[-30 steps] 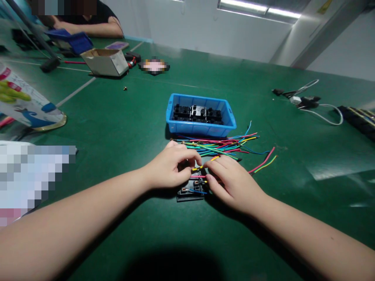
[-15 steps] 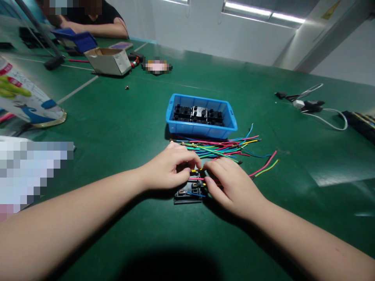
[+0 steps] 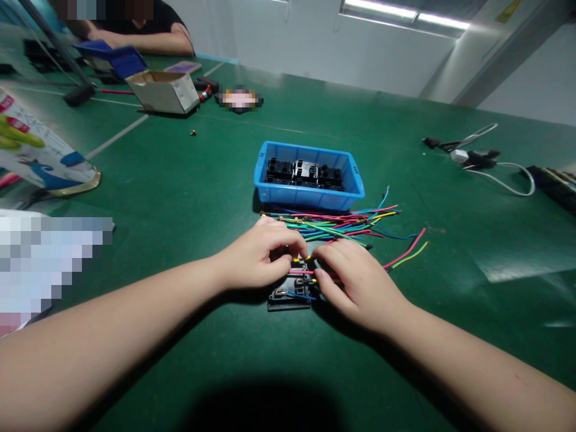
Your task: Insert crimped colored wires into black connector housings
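A black plastic part (image 3: 290, 300) lies flat on the green table, with short blue, red and yellow wires at its sockets. Over its upper left side, my left hand (image 3: 267, 252) has its fingers curled around the end of a red wire (image 3: 301, 272). My right hand (image 3: 351, 279) is closed at the right side of the part, thumb and fingers on the same red wire. A yellow wire (image 3: 300, 260) passes between the fingertips of both hands. Just behind the hands lies a bundle of coloured wires (image 3: 333, 225) with metal terminals at the left ends.
Behind the bundle stands a blue bin (image 3: 310, 199) holding black parts. A white box (image 3: 164, 93), a blue box (image 3: 128, 62) and a printed pouch (image 3: 40, 150) are at the left. Cables (image 3: 477, 159) lie at the right. A person (image 3: 153, 36) sits across the table.
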Demonstrator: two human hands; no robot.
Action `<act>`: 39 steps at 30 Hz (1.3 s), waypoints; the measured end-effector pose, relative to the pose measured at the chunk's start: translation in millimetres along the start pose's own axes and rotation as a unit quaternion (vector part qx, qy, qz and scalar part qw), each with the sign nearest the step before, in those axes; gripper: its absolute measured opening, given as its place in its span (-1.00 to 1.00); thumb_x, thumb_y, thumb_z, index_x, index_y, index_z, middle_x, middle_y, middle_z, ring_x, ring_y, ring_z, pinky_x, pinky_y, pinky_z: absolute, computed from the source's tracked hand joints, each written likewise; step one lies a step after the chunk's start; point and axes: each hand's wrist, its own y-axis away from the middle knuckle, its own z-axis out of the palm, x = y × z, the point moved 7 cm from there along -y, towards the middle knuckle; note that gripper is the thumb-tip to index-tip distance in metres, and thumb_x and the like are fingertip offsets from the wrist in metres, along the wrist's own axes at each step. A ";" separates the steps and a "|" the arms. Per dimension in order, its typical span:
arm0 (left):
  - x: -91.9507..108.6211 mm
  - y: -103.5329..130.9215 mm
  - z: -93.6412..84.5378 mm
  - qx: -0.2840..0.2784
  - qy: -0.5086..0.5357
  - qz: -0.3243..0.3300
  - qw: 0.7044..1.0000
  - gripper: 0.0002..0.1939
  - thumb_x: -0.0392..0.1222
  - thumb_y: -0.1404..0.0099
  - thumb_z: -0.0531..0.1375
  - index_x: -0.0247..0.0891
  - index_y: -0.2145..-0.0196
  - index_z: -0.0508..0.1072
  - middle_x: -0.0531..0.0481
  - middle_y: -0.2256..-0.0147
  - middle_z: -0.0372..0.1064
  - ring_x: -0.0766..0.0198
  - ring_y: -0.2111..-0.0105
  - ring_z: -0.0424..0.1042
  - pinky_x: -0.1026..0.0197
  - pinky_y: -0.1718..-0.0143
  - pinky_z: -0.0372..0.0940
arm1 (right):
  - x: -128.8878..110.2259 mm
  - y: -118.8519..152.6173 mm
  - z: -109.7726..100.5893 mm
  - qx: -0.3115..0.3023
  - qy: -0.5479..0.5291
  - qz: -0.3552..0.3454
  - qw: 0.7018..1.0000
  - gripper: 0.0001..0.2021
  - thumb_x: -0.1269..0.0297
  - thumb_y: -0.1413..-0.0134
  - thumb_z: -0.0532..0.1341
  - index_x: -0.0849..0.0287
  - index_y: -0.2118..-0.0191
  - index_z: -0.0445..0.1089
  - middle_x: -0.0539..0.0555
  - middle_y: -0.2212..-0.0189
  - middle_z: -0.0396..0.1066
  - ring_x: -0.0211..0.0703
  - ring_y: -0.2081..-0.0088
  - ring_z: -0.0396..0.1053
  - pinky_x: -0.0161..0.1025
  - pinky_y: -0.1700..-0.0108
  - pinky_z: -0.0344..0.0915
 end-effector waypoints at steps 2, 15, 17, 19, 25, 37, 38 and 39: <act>-0.2 -0.1 0.7 -0.004 -0.002 0.001 1.000 -0.75 -0.36 -0.16 0.05 -0.23 0.28 0.49 0.03 0.33 0.52 0.22 0.25 0.43 0.07 0.05 0.16 | -0.3 -0.1 -0.4 0.002 0.002 -0.002 1.000 -0.76 0.25 -0.28 0.03 0.26 0.17 0.39 0.12 0.28 0.42 -0.06 0.24 0.28 -0.10 0.15 0.15; -1.8 -1.4 4.6 -0.024 -0.006 -0.014 1.000 -0.75 -0.35 -0.18 0.05 -0.22 0.25 0.47 0.04 0.28 0.52 0.20 0.19 0.41 0.04 0.03 0.12 | -1.5 -0.2 -1.7 0.016 0.000 -0.014 1.000 -0.75 0.28 -0.28 0.06 0.28 0.12 0.42 0.13 0.27 0.44 -0.07 0.24 0.30 -0.12 0.17 0.17; -2.4 -1.3 5.1 -0.022 -0.007 -0.013 1.000 -0.74 -0.36 -0.17 0.05 -0.22 0.24 0.47 0.03 0.28 0.52 0.20 0.19 0.41 0.03 0.03 0.12 | -1.4 0.1 -1.5 0.015 0.000 -0.014 1.000 -0.75 0.28 -0.27 0.06 0.29 0.11 0.42 0.14 0.27 0.44 -0.06 0.24 0.30 -0.11 0.17 0.18; -2.7 -1.2 5.3 -0.020 -0.008 -0.008 1.000 -0.72 -0.37 -0.15 0.04 -0.23 0.23 0.47 0.03 0.27 0.51 0.20 0.19 0.41 0.03 0.03 0.12 | -1.5 0.6 -1.3 0.014 0.003 -0.014 1.000 -0.74 0.28 -0.28 0.05 0.29 0.10 0.41 0.13 0.26 0.44 -0.06 0.23 0.31 -0.10 0.17 0.18; -2.9 -1.2 3.0 -0.007 -0.008 -0.007 1.000 -0.70 -0.38 -0.13 0.03 -0.22 0.24 0.47 0.03 0.29 0.52 0.20 0.21 0.42 0.05 0.06 0.16 | -1.1 1.0 -1.3 0.012 0.015 -0.008 1.000 -0.78 0.26 -0.28 0.06 0.23 0.14 0.40 0.10 0.27 0.45 -0.05 0.24 0.31 -0.07 0.17 0.17; -2.2 0.1 -10.8 0.088 0.001 -0.011 0.996 -0.80 -0.31 -0.30 0.03 -0.23 0.28 0.45 0.05 0.27 0.52 0.26 0.24 0.45 0.15 0.12 0.27 | 8.3 3.7 -11.3 0.106 -0.003 0.035 0.994 -0.77 0.31 -0.27 0.08 0.27 0.09 0.42 0.21 0.16 0.40 0.01 0.10 0.32 -0.05 0.06 0.28; -1.0 0.5 -12.1 0.095 0.000 -0.006 0.995 -0.81 -0.32 -0.30 0.03 -0.24 0.28 0.44 0.06 0.27 0.52 0.26 0.24 0.45 0.15 0.11 0.27 | 9.1 3.9 -11.6 0.110 -0.003 0.039 0.993 -0.77 0.31 -0.26 0.09 0.27 0.08 0.41 0.21 0.15 0.40 0.02 0.09 0.32 -0.05 0.05 0.28; 0.3 0.9 -13.1 0.102 -0.001 0.000 0.995 -0.81 -0.32 -0.31 0.03 -0.24 0.28 0.44 0.06 0.27 0.52 0.27 0.23 0.45 0.16 0.11 0.28 | 9.7 4.0 -11.7 0.112 -0.004 0.042 0.993 -0.77 0.31 -0.26 0.09 0.27 0.08 0.41 0.21 0.14 0.40 0.02 0.09 0.32 -0.05 0.04 0.28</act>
